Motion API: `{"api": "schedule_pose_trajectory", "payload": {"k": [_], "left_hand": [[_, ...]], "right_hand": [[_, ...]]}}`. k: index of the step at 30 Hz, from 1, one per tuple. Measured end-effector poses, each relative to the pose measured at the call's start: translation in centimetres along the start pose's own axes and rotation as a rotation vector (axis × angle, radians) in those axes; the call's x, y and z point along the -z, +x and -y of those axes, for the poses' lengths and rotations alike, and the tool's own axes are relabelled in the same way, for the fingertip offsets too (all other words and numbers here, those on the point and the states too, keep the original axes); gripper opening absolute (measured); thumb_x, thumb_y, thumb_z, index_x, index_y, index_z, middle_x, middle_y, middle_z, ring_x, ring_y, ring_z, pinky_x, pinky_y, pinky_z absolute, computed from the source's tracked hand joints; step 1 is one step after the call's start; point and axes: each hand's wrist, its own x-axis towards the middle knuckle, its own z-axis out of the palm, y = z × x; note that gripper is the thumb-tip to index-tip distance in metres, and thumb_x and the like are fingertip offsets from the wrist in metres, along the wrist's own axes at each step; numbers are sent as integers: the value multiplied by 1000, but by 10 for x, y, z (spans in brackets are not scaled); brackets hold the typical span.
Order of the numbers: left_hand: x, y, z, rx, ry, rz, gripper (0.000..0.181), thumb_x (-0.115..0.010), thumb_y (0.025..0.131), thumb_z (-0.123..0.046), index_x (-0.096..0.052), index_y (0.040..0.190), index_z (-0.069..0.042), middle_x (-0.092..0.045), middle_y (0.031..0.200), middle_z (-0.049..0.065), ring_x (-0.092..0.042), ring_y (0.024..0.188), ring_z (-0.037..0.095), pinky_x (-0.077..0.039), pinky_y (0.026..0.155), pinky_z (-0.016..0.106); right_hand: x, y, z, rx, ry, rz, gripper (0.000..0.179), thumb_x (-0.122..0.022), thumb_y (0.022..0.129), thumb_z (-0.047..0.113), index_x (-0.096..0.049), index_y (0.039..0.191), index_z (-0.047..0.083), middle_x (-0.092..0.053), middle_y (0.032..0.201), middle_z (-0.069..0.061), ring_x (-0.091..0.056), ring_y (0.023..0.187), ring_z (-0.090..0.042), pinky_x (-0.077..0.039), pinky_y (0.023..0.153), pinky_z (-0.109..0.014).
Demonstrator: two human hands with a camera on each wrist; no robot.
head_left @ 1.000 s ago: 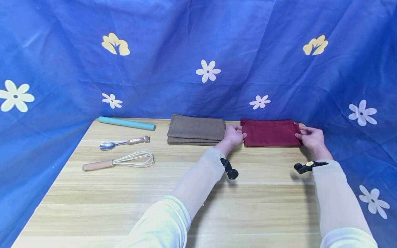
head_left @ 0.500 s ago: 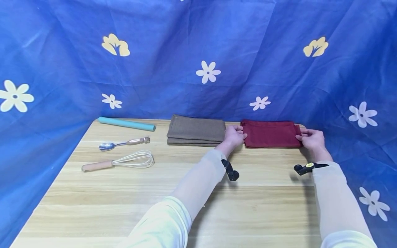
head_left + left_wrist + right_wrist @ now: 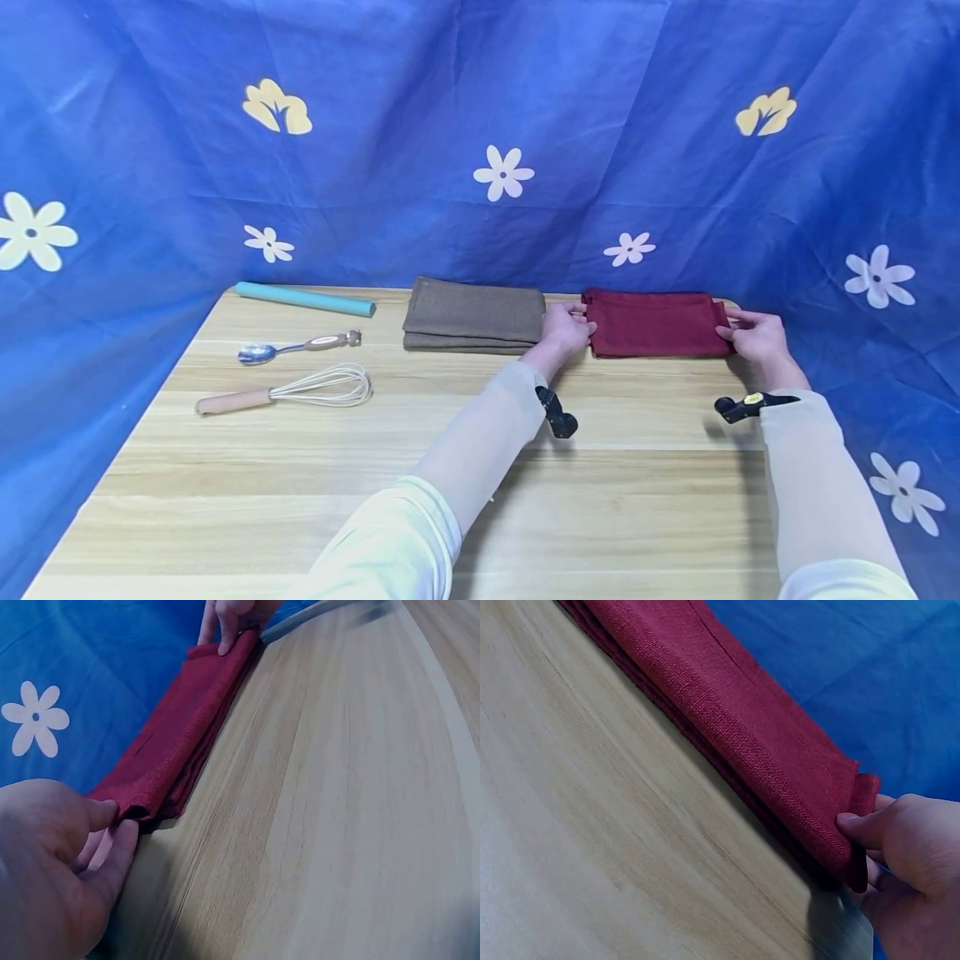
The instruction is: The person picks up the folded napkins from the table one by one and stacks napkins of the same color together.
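Observation:
A folded dark red cloth [image 3: 652, 323] lies at the back right of the wooden table. My left hand [image 3: 566, 329] pinches its left end; in the left wrist view the thumb is on top and fingers are under the fold [image 3: 150, 791]. At the other end my right hand [image 3: 757, 337] pinches the cloth, thumb on the upper layer and fingers below, as the right wrist view shows around the cloth's corner [image 3: 840, 825]. Several layers show along the front edge. Just left of my left hand sits a folded brown-grey cloth [image 3: 476, 315].
On the left of the table [image 3: 300, 483] lie a turquoise rod [image 3: 306, 299], a spoon [image 3: 300, 346] with a brown handle and a whisk [image 3: 288, 390]. A blue curtain [image 3: 390, 125] with flower prints hangs right behind the table's back edge.
Both hands stay at the ends of the red cloth. The cloth has shifted at most very slightly, and the other things lie where they were.

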Motion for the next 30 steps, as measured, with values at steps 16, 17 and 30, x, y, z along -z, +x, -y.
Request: {"api": "schedule_pose_trajectory", "payload": {"k": [16, 17, 30], "left_hand": [[13, -1, -6, -66, 56, 31, 31, -83, 92, -6, -77, 122, -10, -78, 94, -1, -72, 98, 17, -53, 96, 31], [14, -2, -7, -74, 52, 29, 32, -83, 92, -6, -77, 123, -10, -78, 95, -1, -71, 100, 16, -53, 97, 30], [60, -11, -33, -330, 190, 152, 40, -80, 98, -23, -72, 133, -5, -77, 117, 9, -72, 105, 18, -57, 91, 27]], "right_hand": [[17, -8, 19, 63, 15, 20, 49, -67, 102, 6, -54, 146, -11, -70, 88, 18, -58, 76, 14, -50, 69, -9], [19, -10, 21, 65, 39, 22, 48, -67, 102, 5, -54, 145, -13, -69, 87, 20, -59, 75, 13, -51, 69, -9], [35, -25, 49, 121, 60, 18, 47, -71, 103, 14, -59, 140, -13, -68, 89, 27, -66, 82, 6, -57, 70, -16]]}}
